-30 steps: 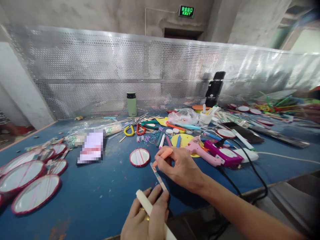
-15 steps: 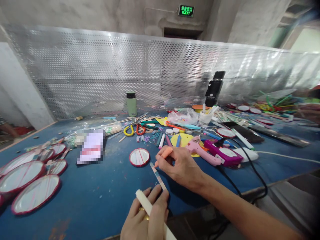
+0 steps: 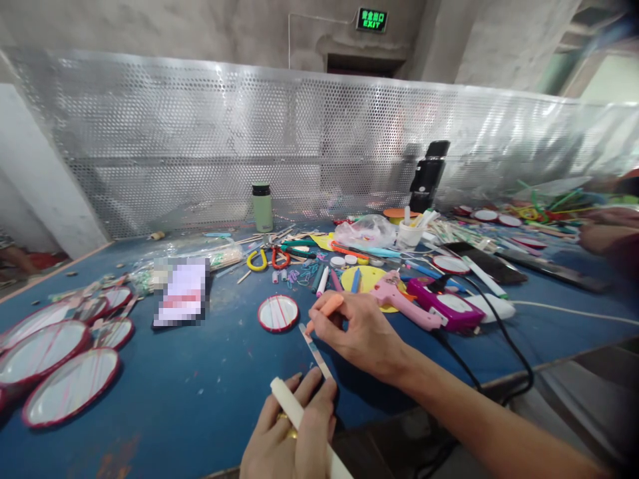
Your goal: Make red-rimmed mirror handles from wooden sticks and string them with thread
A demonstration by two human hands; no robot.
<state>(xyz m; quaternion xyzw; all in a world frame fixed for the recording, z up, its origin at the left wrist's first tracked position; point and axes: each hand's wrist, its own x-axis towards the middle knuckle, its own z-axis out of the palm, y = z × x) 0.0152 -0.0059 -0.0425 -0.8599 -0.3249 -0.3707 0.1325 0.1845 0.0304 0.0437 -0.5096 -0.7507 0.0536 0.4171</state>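
- Beneath the thumb of the left hand [image 3: 277,439], a cream rod [image 3: 287,399] slants across the palm side; the fingers are curled closely round it, and the fingertips also pin the near end of a narrow strip [image 3: 319,360].
- Above and to the right of the left hand, the right hand [image 3: 362,332] is closed in a pinch on an orange pen [image 3: 331,307], its tip at the strip's far end; whether it touches cannot be told.
- Between the two hands, the strip is thin, flat and straight, pale with bluish and pinkish patches.
- Just left of the right hand's fingertips, a round white disc [image 3: 278,313] with a dark red rim and pink lines lies on the scuffed blue table [image 3: 200,379].
- Right behind the right hand, a pink glue gun [image 3: 407,307] lies partly over a flat yellow disc [image 3: 360,277].
- Well left of the left hand, larger red-rimmed oval discs [image 3: 72,387] lie clustered.
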